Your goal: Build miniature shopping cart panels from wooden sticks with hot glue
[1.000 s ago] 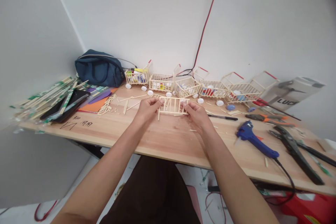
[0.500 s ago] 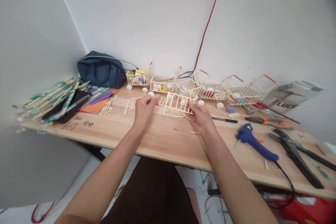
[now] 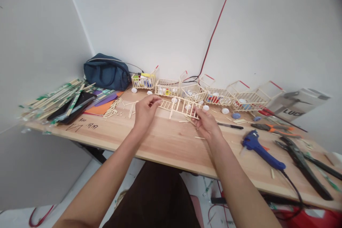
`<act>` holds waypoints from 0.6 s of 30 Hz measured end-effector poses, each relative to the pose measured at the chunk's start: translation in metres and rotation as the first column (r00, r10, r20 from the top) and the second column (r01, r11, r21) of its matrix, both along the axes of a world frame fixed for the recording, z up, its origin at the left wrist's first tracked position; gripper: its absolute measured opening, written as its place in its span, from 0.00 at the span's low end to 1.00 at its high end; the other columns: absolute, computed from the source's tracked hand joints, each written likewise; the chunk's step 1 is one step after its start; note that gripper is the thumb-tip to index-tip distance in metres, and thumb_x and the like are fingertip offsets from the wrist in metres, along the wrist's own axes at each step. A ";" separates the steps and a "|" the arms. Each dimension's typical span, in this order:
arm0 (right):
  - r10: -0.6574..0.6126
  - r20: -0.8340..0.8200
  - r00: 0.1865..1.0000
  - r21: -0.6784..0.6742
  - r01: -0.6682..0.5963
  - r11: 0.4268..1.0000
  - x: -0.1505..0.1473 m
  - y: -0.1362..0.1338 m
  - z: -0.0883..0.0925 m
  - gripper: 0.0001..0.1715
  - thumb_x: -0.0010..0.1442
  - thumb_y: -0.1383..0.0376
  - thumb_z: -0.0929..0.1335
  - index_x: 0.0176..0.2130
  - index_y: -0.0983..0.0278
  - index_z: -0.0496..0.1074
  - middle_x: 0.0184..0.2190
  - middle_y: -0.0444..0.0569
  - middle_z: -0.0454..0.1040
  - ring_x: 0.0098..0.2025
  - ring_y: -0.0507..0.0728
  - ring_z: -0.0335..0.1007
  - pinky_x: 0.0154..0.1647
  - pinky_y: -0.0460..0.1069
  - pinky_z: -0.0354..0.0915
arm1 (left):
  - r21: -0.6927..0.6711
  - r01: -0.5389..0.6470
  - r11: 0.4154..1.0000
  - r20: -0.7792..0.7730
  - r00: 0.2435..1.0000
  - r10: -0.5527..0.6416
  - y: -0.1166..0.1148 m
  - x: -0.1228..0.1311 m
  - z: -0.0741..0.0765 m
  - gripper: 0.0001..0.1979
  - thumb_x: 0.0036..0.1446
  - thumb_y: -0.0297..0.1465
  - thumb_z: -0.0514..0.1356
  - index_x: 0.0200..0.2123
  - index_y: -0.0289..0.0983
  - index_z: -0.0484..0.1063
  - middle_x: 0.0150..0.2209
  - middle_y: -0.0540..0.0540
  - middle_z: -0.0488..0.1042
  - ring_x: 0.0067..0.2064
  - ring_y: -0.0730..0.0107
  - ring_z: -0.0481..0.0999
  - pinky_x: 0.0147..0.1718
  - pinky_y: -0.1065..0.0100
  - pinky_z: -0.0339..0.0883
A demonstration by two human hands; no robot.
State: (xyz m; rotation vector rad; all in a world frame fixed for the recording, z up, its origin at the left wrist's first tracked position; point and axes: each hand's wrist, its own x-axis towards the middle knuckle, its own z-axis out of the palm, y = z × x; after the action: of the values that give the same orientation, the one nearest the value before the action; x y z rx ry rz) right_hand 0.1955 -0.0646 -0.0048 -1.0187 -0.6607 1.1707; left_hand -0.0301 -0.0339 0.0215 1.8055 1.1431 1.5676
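Note:
A flat lattice frame of thin wooden sticks (image 3: 179, 106) is held just above the wooden table (image 3: 165, 139), tilted down towards the right. My left hand (image 3: 145, 113) has its fingers curled, pinching the frame's left end. My right hand (image 3: 207, 124) grips the frame's lower right corner with closed fingers. Loose short sticks (image 3: 187, 120) lie on the table under the frame.
Several small stick carts (image 3: 192, 91) with white wheels line the wall. At the left are a blue bag (image 3: 107, 71), wrapped chopsticks (image 3: 50, 101) and coloured sheets (image 3: 103, 107). A black pen (image 3: 229, 125), blue glue gun (image 3: 260, 146), pliers (image 3: 275, 128), cutters (image 3: 304, 162) and a box (image 3: 296, 103) sit at the right.
The frame went from upright between both hands to tilted flat and lower on the right. My right hand dropped nearer the table, and the view shifted slightly.

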 end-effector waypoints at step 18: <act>0.209 -0.020 0.978 -0.026 -0.210 0.977 -0.011 -0.002 -0.007 0.15 0.43 0.61 0.78 0.30 0.66 0.77 0.24 0.43 0.73 0.24 0.47 0.67 0.24 0.41 0.68 | 0.565 0.233 0.791 -0.575 0.799 0.176 0.005 -0.006 -0.025 0.13 0.62 0.25 0.53 0.47 0.39 0.72 0.42 0.43 0.71 0.45 0.63 0.67 0.45 0.63 0.64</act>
State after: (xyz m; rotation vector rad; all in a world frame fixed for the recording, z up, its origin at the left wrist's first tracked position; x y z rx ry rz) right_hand 0.1846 -0.0667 -0.0117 -0.9783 -0.7538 1.3741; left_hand -0.0361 -0.0286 -0.0036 2.9163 0.8665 1.4764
